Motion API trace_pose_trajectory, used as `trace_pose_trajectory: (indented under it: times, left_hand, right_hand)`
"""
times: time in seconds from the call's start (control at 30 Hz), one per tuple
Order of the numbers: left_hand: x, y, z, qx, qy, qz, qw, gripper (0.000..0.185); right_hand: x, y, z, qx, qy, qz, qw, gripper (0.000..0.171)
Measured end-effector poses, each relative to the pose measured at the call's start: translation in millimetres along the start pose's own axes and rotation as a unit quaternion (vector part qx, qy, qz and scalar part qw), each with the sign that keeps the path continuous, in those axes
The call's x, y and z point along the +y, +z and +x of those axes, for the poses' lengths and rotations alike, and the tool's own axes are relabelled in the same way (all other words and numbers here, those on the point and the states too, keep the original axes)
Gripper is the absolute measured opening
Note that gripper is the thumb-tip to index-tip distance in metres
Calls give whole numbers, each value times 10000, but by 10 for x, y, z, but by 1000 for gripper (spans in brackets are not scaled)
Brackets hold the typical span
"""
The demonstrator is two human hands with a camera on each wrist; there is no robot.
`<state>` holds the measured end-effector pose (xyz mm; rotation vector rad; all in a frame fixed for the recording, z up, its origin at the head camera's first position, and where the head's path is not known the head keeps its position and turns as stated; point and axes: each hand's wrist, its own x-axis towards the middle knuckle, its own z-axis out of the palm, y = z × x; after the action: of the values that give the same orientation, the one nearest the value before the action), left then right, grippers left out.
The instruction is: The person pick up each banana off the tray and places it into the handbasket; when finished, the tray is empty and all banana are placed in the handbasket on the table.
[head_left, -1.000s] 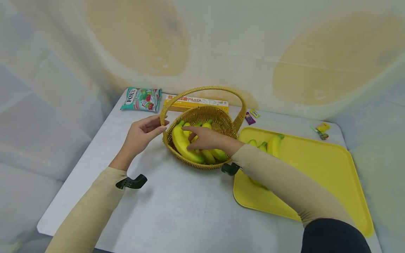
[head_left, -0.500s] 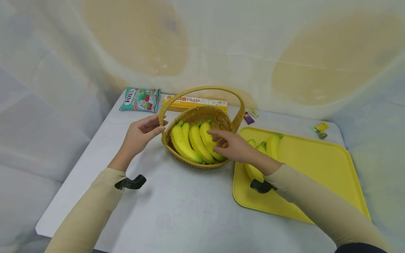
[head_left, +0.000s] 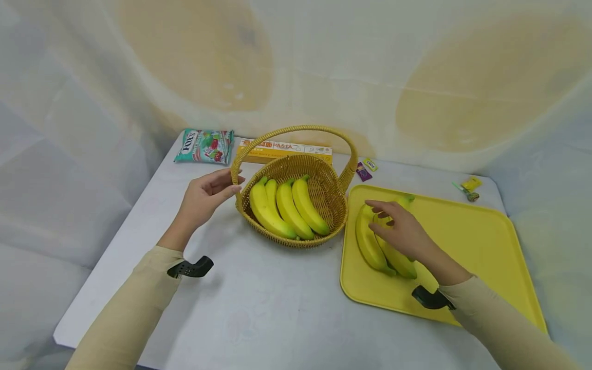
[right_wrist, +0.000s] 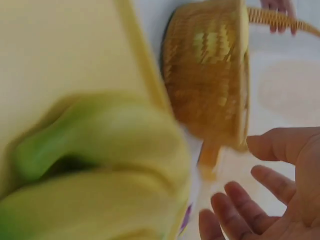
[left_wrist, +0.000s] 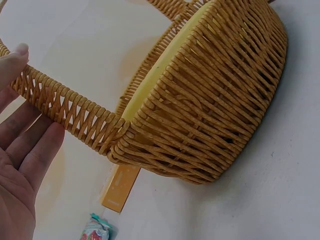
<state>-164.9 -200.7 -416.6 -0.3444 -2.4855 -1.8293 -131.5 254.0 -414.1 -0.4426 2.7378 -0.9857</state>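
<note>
My left hand (head_left: pixel 203 198) pinches one side of the wicker basket's handle (left_wrist: pixel 65 107), thumb on the near face and fingers behind. The basket (left_wrist: pixel 200 95) stands on the table with several bananas (head_left: pixel 287 208) lying side by side in it. To the right, my right hand (head_left: pixel 404 231) hovers over the bananas (head_left: pixel 370 246) on the yellow tray, partly hiding them. Its fingers are spread and loosely bent around nothing; in the right wrist view the hand (right_wrist: pixel 280 195) appears beside the bananas (right_wrist: pixel 110 160).
The yellow tray (head_left: pixel 467 241) lies right of the basket. Behind the basket is a pasta box (head_left: pixel 277 151), with a teal candy bag (head_left: pixel 205 146) to its left. Small wrapped sweets (head_left: pixel 364 172) lie near the back edge; a lollipop (head_left: pixel 470 195) and yellow wrapper (head_left: pixel 472 183) sit behind the tray.
My right hand has left the basket, moving right to above the tray's bananas, and the bananas in the basket are now fully uncovered. My left hand stays at the handle.
</note>
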Motion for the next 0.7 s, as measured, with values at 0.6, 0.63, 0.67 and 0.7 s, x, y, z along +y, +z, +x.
trace_pose_trajectory:
  times: [0.6,0.63,0.67,0.7]
  left_hand:
    - [11,1,-8,-12,-13,72,10000,44]
    - [10,1,-8,-12,-16,76,10000,44]
    - [9,0,-8,-11,-16,81,10000,44]
    - [8,0,-8,-9,-15,82,10000,44]
  right_hand:
    - [731,-83,-78,10,1164,-432,9923,77]
    - [738,-83,-75,-1,1159,-455,9922,77]
    - [741,-85,-72,-6,1154,-453,9923,77]
    - [740,-86,-71,-3,1152,-430,9924,76]
